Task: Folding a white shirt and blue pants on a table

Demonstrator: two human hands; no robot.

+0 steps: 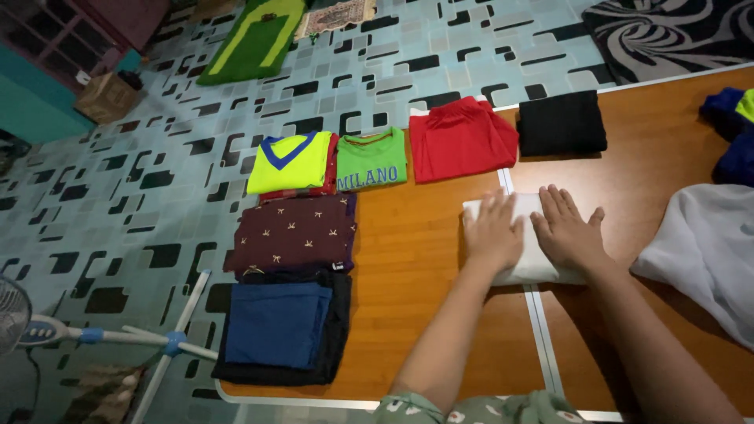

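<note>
Both my hands press flat on a folded white cloth (528,267) lying on the wooden table (408,267). My left hand (493,229) rests palm down on the cloth's left half with fingers spread. My right hand (567,228) lies beside it on the right half, fingers also apart. Neither hand grips anything.
Folded clothes lie along the table's far and left edges: black (561,122), red (459,138), green (372,159), yellow-green (290,162), maroon patterned (294,232), blue on black (276,323). An unfolded pale grey garment (707,251) and blue clothes (734,133) sit at right. A fan stand (110,338) is on the floor.
</note>
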